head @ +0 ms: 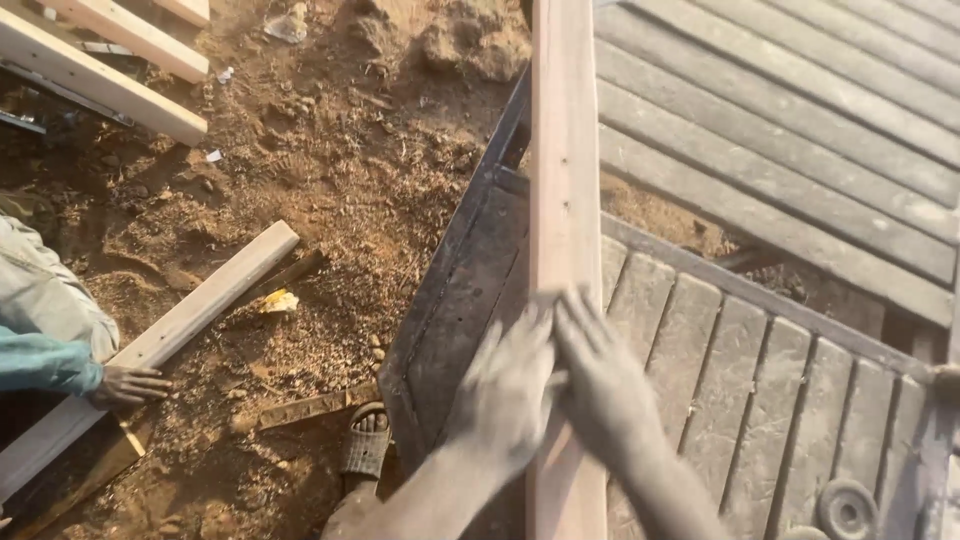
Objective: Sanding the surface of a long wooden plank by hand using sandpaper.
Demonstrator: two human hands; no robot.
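Your left hand (pixel 505 385) and right hand (pixel 600 375) lie side by side, flat and open-palmed, on the long pale wooden plank (pixel 563 180), neither grip closed around it. The plank runs lengthwise away from you over the dark slatted wooden panel (pixel 760 370). At left, another person's hand (pixel 130 384) rests on a lighter plank (pixel 190 310) on the dirt ground (pixel 330 170).

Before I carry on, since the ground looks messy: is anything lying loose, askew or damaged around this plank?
Yes. Both hands, left hand and right hand, rest on the long plank. Beside it, sawdust and offcuts cover the dirt, a board lies askew under another person's hand, and a yellow scrap lies loose.
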